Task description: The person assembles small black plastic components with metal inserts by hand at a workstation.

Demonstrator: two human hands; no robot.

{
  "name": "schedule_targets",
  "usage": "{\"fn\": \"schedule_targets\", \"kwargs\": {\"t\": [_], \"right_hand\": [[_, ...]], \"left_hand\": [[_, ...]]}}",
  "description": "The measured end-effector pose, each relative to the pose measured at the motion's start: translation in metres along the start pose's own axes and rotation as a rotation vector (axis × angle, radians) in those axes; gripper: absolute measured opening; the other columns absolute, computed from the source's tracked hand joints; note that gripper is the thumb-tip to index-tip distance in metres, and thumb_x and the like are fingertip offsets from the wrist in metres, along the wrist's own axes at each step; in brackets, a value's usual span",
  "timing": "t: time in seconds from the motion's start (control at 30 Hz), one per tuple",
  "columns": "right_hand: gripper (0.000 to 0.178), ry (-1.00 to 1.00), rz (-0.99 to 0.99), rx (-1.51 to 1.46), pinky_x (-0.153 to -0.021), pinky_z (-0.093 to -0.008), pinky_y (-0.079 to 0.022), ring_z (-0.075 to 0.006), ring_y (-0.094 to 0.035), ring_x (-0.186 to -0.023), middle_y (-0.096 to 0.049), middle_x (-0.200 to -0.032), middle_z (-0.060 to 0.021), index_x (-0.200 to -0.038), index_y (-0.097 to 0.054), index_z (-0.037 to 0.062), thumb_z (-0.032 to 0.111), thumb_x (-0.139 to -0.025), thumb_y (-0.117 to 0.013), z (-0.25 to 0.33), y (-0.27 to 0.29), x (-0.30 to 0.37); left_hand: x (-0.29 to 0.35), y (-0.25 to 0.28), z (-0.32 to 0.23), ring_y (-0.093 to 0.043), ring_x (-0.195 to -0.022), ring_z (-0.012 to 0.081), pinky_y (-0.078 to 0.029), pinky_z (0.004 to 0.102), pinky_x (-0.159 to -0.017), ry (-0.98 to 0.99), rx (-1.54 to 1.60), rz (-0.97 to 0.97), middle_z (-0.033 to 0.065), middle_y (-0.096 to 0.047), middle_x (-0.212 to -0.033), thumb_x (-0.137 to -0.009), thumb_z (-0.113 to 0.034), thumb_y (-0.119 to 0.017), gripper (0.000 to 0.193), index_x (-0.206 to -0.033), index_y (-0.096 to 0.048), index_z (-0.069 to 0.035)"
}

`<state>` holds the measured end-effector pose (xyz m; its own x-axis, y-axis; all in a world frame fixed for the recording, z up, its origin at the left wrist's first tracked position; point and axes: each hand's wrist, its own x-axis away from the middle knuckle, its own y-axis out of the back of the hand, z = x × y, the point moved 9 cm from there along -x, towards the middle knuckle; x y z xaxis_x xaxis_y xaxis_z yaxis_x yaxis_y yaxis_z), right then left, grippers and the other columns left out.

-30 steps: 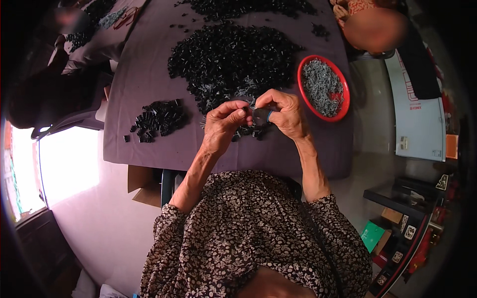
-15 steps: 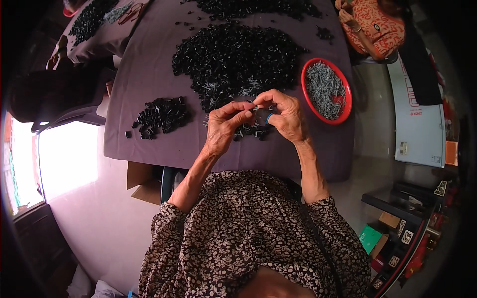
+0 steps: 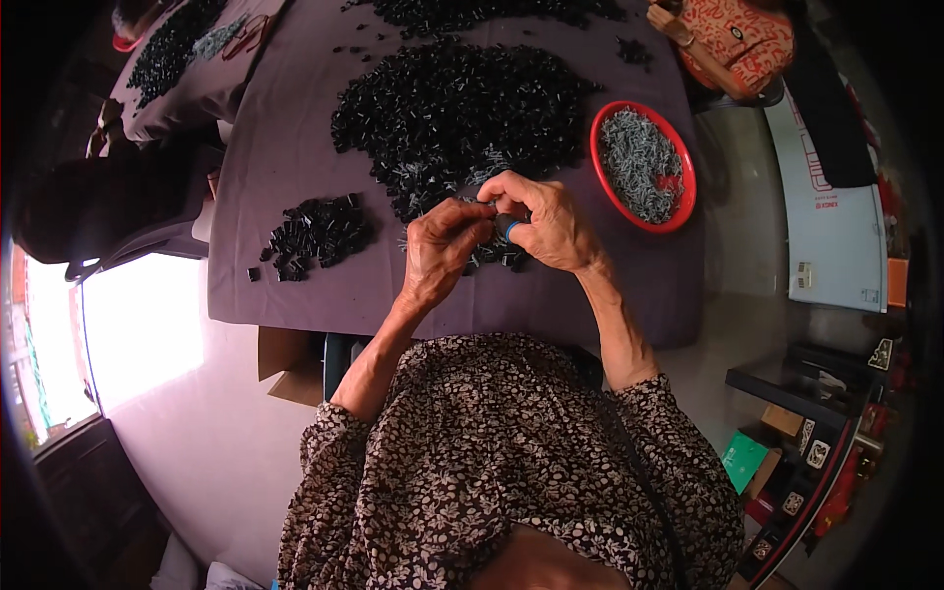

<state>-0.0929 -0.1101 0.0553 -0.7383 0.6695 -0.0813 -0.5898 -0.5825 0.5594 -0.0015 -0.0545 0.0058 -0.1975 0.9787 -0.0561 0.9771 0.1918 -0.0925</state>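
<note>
My left hand and my right hand meet fingertip to fingertip over the near edge of a large pile of small black plastic pieces. Each is closed in a pinch. What sits between the fingertips is tiny and mostly covered, so I cannot name it. A black sleeve with a blue rim covers my right thumb. Some grey screw-like pins lie on the pile just beyond my fingers. To the left rests a smaller heap of black pieces.
A red oval basin full of grey pins stands at the right of the cloth-covered table. Another person sits at the far right. A dark chair is at the left. A white carton leans beyond the right side.
My fingertips have drawn closer together, the right hand shifting slightly left and its thumb pressing inward. The whole view has shifted a little.
</note>
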Motion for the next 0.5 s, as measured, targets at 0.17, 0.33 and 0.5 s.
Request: {"fn": "schedule_targets", "kwargs": {"t": [0.17, 0.33, 0.5], "right_hand": [[0.036, -0.012, -0.008, -0.013, -0.06, -0.0279, -0.045, -0.0141, -0.057, -0.065, -0.057, -0.066, -0.0054, -0.092, -0.055, 0.0039, -0.01, -0.06, -0.045, -0.009, -0.005, 0.001], [0.039, -0.084, 0.036, -0.084, -0.064, -0.0278, -0.046, -0.0172, -0.059, -0.072, -0.06, -0.075, -0.0079, -0.097, -0.053, 0.0032, -0.011, -0.063, -0.042, -0.024, -0.026, 0.01], [0.031, -0.168, -0.172, -0.179, -0.065, -0.025, -0.048, -0.0138, -0.06, -0.074, -0.062, -0.077, -0.0063, -0.094, -0.058, 0.003, -0.006, -0.067, -0.045, -0.071, 0.0, 0.029]], "left_hand": [[0.0, 0.0, 0.007, -0.057, -0.068, 0.0099, -0.045, 0.0235, -0.06, -0.006, -0.197, 0.047, 0.0034, -0.059, -0.074, -0.078, -0.005, -0.06, 0.012, -0.089, -0.064, -0.001], [0.016, 0.001, 0.05, -0.057, -0.067, 0.0112, -0.046, 0.0243, -0.064, 0.354, 0.078, 0.104, 0.0054, -0.06, -0.07, -0.08, -0.005, -0.058, 0.011, -0.088, -0.061, 0.002], [0.025, -0.001, 0.064, -0.057, -0.063, 0.0129, -0.046, 0.0274, -0.064, 0.395, 0.299, 0.059, 0.0052, -0.06, -0.07, -0.078, -0.004, -0.058, 0.005, -0.082, -0.059, 0.0]]}}
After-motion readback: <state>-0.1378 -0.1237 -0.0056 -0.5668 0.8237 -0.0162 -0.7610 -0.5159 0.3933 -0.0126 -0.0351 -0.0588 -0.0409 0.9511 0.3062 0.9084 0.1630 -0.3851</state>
